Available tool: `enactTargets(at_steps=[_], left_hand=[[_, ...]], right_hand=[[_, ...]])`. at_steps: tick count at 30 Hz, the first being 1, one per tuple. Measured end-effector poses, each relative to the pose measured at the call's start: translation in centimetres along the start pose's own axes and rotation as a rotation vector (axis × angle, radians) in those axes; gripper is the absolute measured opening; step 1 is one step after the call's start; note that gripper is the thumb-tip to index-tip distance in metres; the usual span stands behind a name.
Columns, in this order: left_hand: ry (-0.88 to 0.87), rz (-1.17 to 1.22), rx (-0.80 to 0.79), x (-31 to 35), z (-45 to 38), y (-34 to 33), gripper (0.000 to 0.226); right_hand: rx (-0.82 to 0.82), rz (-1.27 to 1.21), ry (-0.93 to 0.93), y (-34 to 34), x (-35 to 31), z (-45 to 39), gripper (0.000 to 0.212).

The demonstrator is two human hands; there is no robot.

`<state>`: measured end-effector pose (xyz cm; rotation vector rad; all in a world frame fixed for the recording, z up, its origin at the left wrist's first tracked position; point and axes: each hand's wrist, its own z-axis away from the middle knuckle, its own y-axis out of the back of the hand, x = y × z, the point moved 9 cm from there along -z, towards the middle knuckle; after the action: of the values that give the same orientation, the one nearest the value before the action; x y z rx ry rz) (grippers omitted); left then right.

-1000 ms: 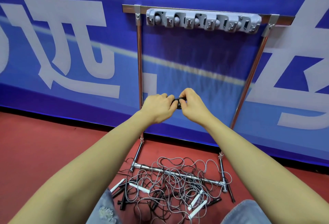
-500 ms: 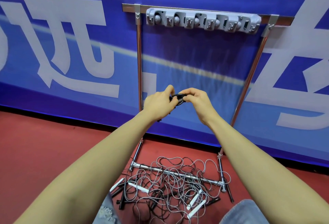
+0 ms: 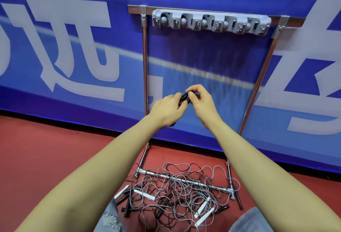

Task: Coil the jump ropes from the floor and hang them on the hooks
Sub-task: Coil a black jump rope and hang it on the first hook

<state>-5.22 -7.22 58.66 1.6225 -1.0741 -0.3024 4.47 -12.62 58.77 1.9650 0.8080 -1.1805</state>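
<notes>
While both arms reach forward, the left hand (image 3: 167, 110) and the right hand (image 3: 200, 100) meet in front of the metal rack (image 3: 145, 65), approx. halfway up its frame. Between them is a small dark bundle (image 3: 185, 98), prob. a coiled jump rope, but most of it is hidden by the fingers, so I cannot tell for sure. The left grip is curled around the bundle from the left side. The right grip pinches it from above, w/ thumb and forefinger pressed on its top. A dark bit shows also under the left wrist.

On the red floor (image 3: 46, 158), at the foot of the rack near the wall, lies a tangled pile of jump ropes (image 3: 177, 195): thin grey and dark cords, w/ white handles (image 3: 145, 194) and black handles (image 3: 127, 208) mixed in. Some cords lie over the rack's bottom bar.

At the top bar of the rack is a grey hook strip (image 3: 211, 22) w/ several hooks in a row. Behind stands a blue banner (image 3: 73, 47) w/ big pale characters. Two knees in jeans (image 3: 110, 220) show at the bottom edge.
</notes>
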Motion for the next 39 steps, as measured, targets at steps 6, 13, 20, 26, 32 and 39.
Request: enactTargets(at_steps=[6, 13, 20, 26, 32, 39], left_hand=[[0.070, 0.027, 0.073, -0.6, -0.4, 1.1, 0.038], [0.135, -0.092, 0.108, -1.0, -0.2, 1.5, 0.057], [-0.174, -0.561, 0.401, 1.5, 0.2, 3.5, 0.055], [-0.261, -0.576, 0.216, 1.9, 1.0, 1.4, 0.052], [-0.056, -0.494, 0.064, 1.4, 0.0, 0.9, 0.032], [0.106, -0.368, -0.004, 0.2, -0.3, 1.6, 0.032]], right_hand=[[0.032, -0.084, -0.035, 1.0, 0.0, 0.0, 0.022], [0.098, -0.116, -0.085, 1.2, 0.4, 0.4, 0.017], [0.068, 0.004, -0.265, 0.2, 0.9, -0.1, 0.016], [0.057, 0.200, -0.219, 0.0, -0.4, -0.5, 0.015], [0.129, 0.579, 0.043, 0.0, -3.2, -0.5, 0.016], [0.115, 0.835, 0.263, -1.2, -4.9, -0.1, 0.021]])
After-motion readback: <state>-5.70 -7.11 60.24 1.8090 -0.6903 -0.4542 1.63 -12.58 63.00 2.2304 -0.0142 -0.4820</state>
